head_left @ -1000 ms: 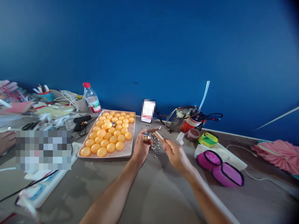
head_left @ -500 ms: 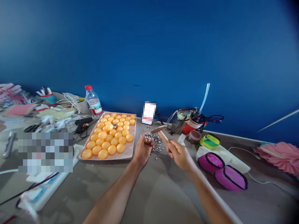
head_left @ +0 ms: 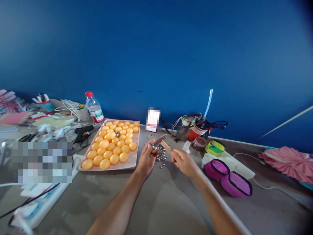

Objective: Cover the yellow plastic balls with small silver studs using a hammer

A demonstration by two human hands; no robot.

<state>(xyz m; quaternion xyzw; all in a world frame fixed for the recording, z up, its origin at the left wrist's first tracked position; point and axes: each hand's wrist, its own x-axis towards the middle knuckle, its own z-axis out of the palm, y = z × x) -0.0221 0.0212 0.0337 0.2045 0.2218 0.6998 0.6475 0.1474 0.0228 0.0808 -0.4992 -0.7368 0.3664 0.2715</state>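
Observation:
My left hand (head_left: 146, 158) is closed round a small ball covered in shiny silver studs (head_left: 154, 148), held just above the grey table (head_left: 158, 199). My right hand (head_left: 184, 161) grips the wooden handle of a small hammer (head_left: 163, 142); its head rests against the studded ball. A heap of loose silver studs (head_left: 161, 153) lies on the table between and behind the two hands. Left of my left hand a pale tray (head_left: 133, 160) holds several orange balls (head_left: 111, 150), with one studded ball among them.
A water bottle (head_left: 93, 109) and a black glue gun (head_left: 82, 132) lie behind the tray. Right of my hands are two magenta pouches (head_left: 227, 178), a white power strip (head_left: 238, 164), a red can (head_left: 195, 132), tape and cables. Paper clutter fills the far left; pink folded paper (head_left: 288, 161) lies far right.
The hammer was lifted off the ball half a second ago and has come back down onto it. The camera shifted slightly; both hands stay in the same spot.

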